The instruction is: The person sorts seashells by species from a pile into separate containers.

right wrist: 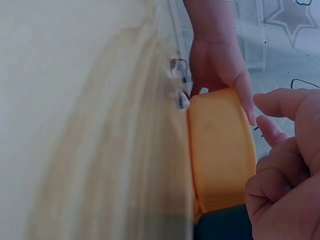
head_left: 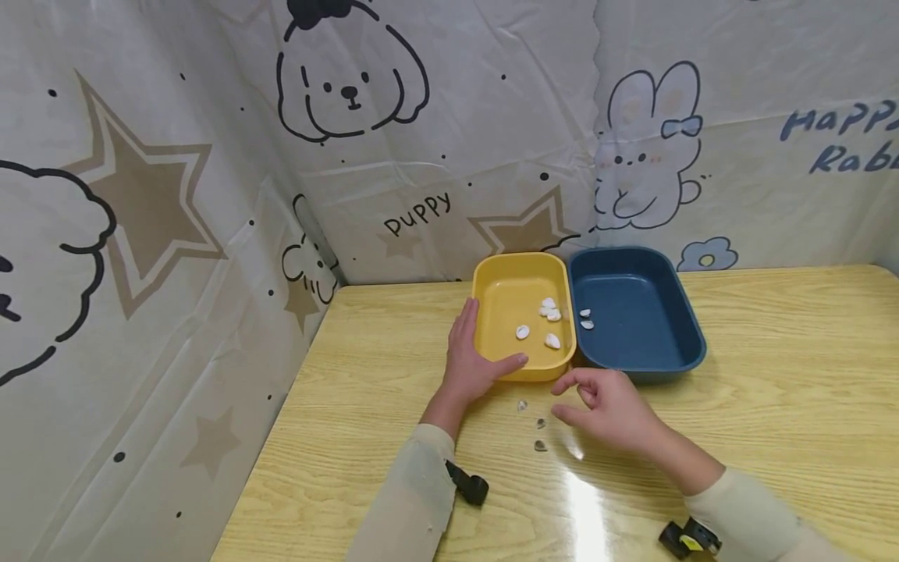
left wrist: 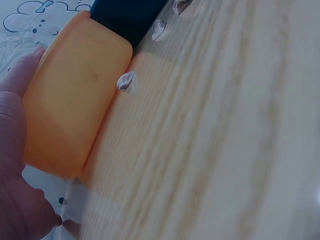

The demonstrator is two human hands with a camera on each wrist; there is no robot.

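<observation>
My left hand (head_left: 469, 363) has hold of the yellow bin (head_left: 502, 289) at its near left corner: thumb hooked over the near rim, fingers along the left outer wall. My right hand (head_left: 611, 410) holds nothing; thumb and index finger parted, other fingers curled in. Can't tell how high it is off the wooden table (head_left: 351, 437). Just left of its fingertips, between my hands, three grey shells (head_left: 540, 423) lie on the table in a loose row, the farthest just beside the bin's near wall. White shells (head_left: 522, 332) are in the yellow bin: one just beyond my left thumb, the others to its right, a few bunched near the right wall. Blue bin (head_left: 635, 320) is against the yellow one, beyond my right hand, two small shells (head_left: 587, 325) by its left wall. Printed curtain (head_left: 492, 156) behind both bins.
</observation>
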